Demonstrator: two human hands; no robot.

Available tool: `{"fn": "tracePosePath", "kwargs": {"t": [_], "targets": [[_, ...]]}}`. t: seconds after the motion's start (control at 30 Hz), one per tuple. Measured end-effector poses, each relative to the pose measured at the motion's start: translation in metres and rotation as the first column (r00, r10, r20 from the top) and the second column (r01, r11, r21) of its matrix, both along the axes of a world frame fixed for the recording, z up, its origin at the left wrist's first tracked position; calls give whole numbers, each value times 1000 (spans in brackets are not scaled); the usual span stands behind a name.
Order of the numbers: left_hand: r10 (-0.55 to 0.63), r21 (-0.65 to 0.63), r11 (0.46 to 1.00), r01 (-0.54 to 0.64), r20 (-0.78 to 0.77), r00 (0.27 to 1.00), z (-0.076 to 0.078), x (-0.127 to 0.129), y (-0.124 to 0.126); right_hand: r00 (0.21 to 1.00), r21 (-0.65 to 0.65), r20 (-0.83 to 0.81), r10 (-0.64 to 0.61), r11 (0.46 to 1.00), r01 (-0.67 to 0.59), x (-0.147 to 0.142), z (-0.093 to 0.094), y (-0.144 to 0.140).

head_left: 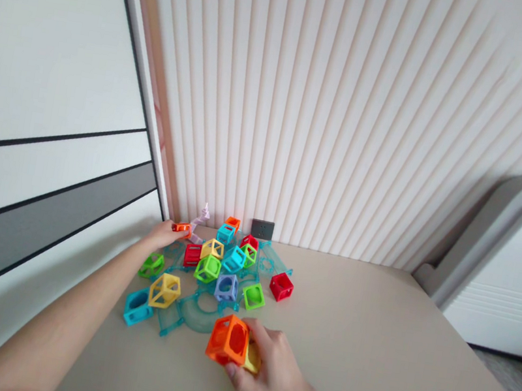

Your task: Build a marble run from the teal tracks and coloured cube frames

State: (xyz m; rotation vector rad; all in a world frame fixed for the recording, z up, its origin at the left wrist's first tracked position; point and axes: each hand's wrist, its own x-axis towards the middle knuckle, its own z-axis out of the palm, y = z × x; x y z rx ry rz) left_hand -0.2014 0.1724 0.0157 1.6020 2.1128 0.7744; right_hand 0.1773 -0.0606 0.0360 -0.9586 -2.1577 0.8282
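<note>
My right hand is closed on a yellow block that has an orange cube block at its left end, held up over the front of the table. At the far left my left hand grips a small orange block, beside a pale purple toy figure. Between the hands lies a heap of hollow cube blocks, among them a green block, a yellow block and a purple block. See-through teal track pieces lie under and around them.
A blue block sits at the heap's left front, a red block at its right. Behind the table rises a ribbed wall with a black socket. A white panelled cabinet borders the left; a grey-white headboard-like piece stands right.
</note>
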Motion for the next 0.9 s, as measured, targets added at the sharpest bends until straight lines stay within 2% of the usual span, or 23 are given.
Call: {"fn": "tracePosePath", "kwargs": {"t": [0.17, 0.3, 0.47, 0.6, 0.7, 0.73, 0.77, 0.83, 0.9], "targets": [[-35, -8, 999, 35, 34, 999, -13, 1, 0, 1000, 12, 13, -7, 1000, 7, -1, 1, -1], [-74, 10, 997, 73, 80, 994, -10, 4, -6, 1000, 4, 17, -11, 1000, 11, -2, 1, -1], [-64, 76, 996, 55, 116, 991, 8, 15, -17, 995, -80, -92, -38, 996, 30, 0, -4, 0], [-31, 257, 966, 5, 98, 995, 39, 39, -35, 948, -183, -298, -114, 981, 60, -2, -9, 3], [-112, 410, 909, 76, 64, 992, 66, 73, -75, 880, -324, -438, -185, 945, 37, -4, -13, 5], [-184, 451, 880, 146, 40, 982, 74, 88, -95, 856, -373, -475, -206, 928, 17, -4, -14, 6], [-311, 492, 824, 279, -18, 950, 79, 102, -117, 835, -415, -503, -224, 910, -6, -5, -15, 5], [-508, 471, 739, 481, -79, 858, 83, 131, -160, 811, -466, -532, -243, 884, -41, -5, -16, 4], [-650, 406, 684, 606, -36, 759, 75, 155, -197, 809, -471, -535, -245, 881, -45, -5, -17, 2]]}}
